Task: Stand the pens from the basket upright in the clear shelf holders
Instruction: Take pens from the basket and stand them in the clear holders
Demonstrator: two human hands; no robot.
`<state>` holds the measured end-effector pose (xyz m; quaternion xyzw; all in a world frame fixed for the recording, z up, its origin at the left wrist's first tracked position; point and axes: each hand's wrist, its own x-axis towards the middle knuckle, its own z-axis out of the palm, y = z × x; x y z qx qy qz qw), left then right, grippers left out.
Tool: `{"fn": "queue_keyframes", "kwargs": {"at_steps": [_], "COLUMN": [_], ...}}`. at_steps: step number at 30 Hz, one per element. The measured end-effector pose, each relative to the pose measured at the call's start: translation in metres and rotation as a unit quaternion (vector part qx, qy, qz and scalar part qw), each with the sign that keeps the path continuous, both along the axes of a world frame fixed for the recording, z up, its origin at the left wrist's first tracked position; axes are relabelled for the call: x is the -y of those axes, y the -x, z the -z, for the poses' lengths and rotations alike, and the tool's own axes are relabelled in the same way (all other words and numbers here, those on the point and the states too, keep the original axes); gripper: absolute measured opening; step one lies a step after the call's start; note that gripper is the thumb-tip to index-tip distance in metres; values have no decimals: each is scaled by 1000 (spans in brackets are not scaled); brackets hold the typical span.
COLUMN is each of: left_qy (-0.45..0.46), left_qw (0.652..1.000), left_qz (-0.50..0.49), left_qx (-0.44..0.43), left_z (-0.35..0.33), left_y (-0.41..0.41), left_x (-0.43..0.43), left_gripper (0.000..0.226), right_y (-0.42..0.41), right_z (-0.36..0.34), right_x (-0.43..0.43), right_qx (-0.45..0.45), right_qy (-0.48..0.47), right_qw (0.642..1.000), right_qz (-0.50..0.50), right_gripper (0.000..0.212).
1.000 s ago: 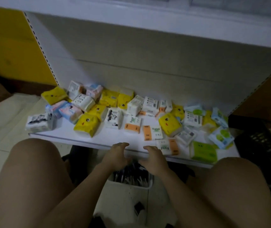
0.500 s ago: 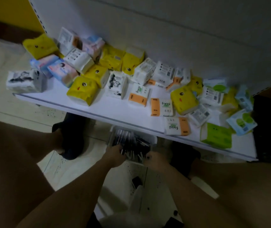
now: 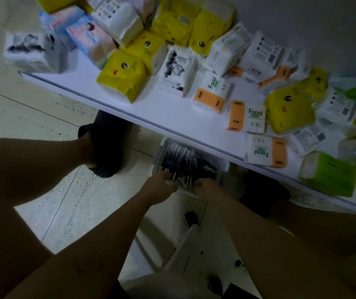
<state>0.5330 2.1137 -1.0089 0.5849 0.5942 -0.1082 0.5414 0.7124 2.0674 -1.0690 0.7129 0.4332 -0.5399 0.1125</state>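
fingers (image 3: 165, 178) of left hand (image 3: 158, 187) and right hand (image 3: 208, 188) among pens (image 3: 179, 159) — grip unclear, basket (image 3: 223, 167) half under shelf (image 3: 172, 114) of tissue packs (image 3: 122, 77)

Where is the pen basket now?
Head view, centre: the basket sits on the floor, partly under the white shelf, left hand and right hand at its near rim.
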Motion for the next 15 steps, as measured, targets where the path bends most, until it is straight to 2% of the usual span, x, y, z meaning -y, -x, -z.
{"fn": "queue_keyframes", "kwargs": {"at_steps": [3,6,8,13,15], "left_qy": [7,14,20,12,3], "left_qw": [1000,1000,999,998,997], "left_qz": [11,25,35,67,80], "left_qx": [7,4,-4,-16,-11], "left_z": [4,9,14,20,23], "left_y": [-4,-1,2,-3,-11], "left_x": [4,6,6,-4,-12], "left_gripper": [50,53,54,49,44], "right_y": [4,3,5,9,11], "right_z": [21,42,43,30,18], "right_x": [0,4,5,6,9], "right_qx": [11,60,65,69,81], "right_qy": [51,95,103,102,64], "right_qw": [997,988,986,986,992], "right_qz": [-48,-109,-112,-117,-76], "right_gripper": [40,60,67,64,53]}}
